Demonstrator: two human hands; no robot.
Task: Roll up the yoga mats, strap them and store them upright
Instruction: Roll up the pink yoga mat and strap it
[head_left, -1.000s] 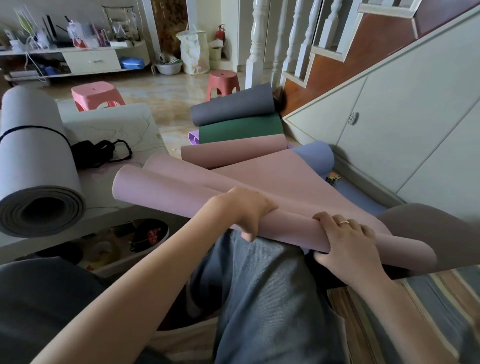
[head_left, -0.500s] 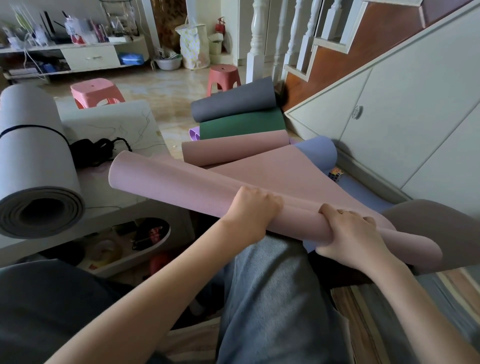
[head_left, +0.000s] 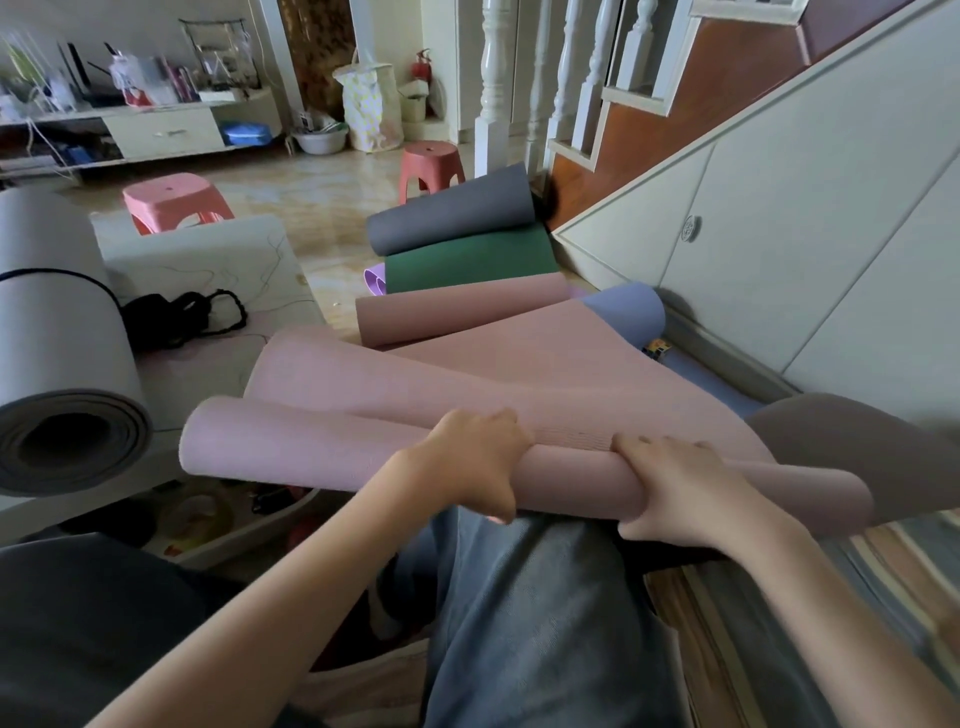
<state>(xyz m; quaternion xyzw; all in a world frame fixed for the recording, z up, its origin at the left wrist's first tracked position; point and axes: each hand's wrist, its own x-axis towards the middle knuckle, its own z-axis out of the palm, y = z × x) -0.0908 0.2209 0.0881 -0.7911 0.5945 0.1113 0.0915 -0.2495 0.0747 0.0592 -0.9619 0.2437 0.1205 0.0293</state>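
Pink mat (head_left: 322, 457) gripped btwn 2 hands (head_left: 582, 478).

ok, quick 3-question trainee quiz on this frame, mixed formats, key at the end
1. True or false: both hands grip the pink mat.
2. Which rolled mat already has a strap around it? A) green mat B) grey roll on the table C) dark grey mat
3. Fill in: the loose black straps lie on the ____.

Key
1. True: left hand and right hand both curl round the roll.
2. B
3. table
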